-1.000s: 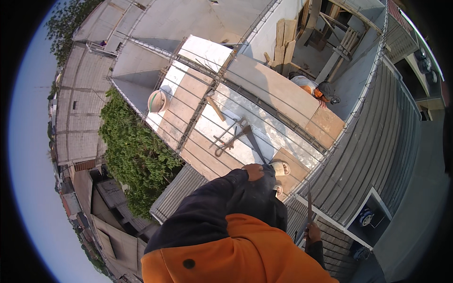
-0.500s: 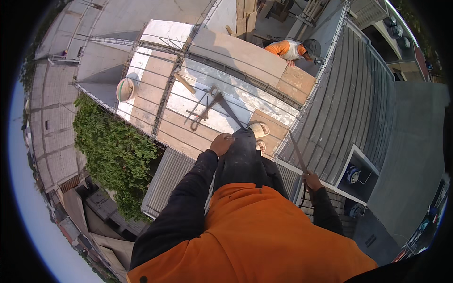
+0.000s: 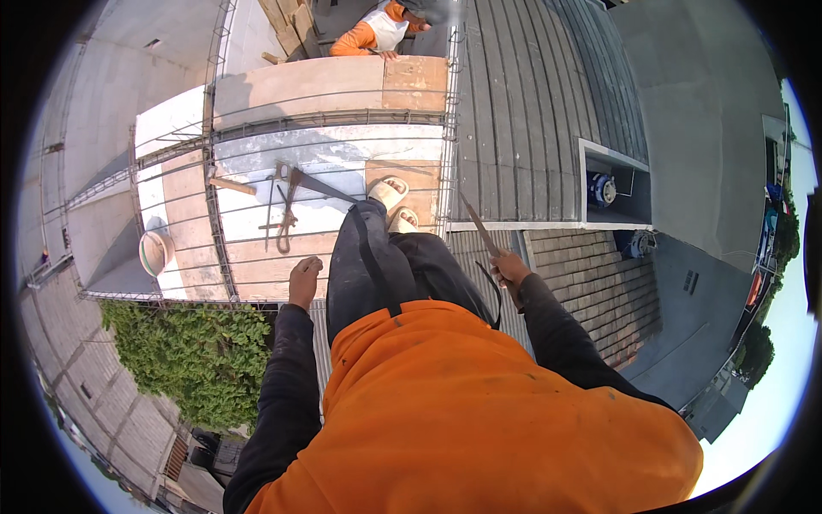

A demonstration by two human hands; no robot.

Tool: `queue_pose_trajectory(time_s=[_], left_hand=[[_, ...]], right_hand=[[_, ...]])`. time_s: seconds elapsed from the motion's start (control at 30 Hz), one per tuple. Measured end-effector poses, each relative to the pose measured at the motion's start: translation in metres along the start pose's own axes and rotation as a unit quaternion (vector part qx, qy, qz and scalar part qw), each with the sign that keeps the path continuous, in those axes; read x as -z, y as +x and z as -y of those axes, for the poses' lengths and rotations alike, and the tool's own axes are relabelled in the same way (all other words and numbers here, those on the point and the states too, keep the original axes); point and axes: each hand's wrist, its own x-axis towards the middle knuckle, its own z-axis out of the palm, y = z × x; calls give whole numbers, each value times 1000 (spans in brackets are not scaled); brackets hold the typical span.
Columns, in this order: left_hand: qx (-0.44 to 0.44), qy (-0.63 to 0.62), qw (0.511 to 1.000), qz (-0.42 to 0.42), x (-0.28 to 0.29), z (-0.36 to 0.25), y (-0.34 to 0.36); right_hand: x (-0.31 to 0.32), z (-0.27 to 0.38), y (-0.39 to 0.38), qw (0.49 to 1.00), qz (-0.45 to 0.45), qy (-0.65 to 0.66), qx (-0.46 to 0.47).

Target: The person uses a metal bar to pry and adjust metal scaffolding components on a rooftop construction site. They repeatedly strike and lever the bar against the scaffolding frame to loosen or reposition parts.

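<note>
Long brown strip [image 3: 480,225] juts forward, grasped in your right hand [image 3: 511,271]; slackening could drop it onto the grey roof [image 3: 533,111] beyond. Ahead-left of that grip, steel rods [image 3: 334,119] could trip your sandals [image 3: 387,195]. Your left hand [image 3: 304,281] is loosely curled, empty.

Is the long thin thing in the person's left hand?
No, the right hand is holding the long thin thing.
</note>
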Motion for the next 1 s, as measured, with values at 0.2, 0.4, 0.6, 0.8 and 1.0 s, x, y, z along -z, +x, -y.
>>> queue_pose_trajectory(time_s=[0.2, 0.4, 0.6, 0.8, 1.0], left_hand=[[-3, -14, 1000, -17, 11, -44, 2], [-9, 5, 1000, -15, 2, -26, -19], [2, -18, 999, -36, -5, 17, -53], [15, 0, 997, -79, -5, -1, -57], [-31, 23, 987, -153, 2, -33, -24]], right_hand=[[-7, -42, 5, 998, 12, -61, -15], [-16, -42, -7, 998, 37, -25, -31], [-13, -19, -7, 997, 55, -62, 6], [-16, 11, 2, 995, 48, -83, 33], [-74, 136, -87, 976, 102, -186, 43]])
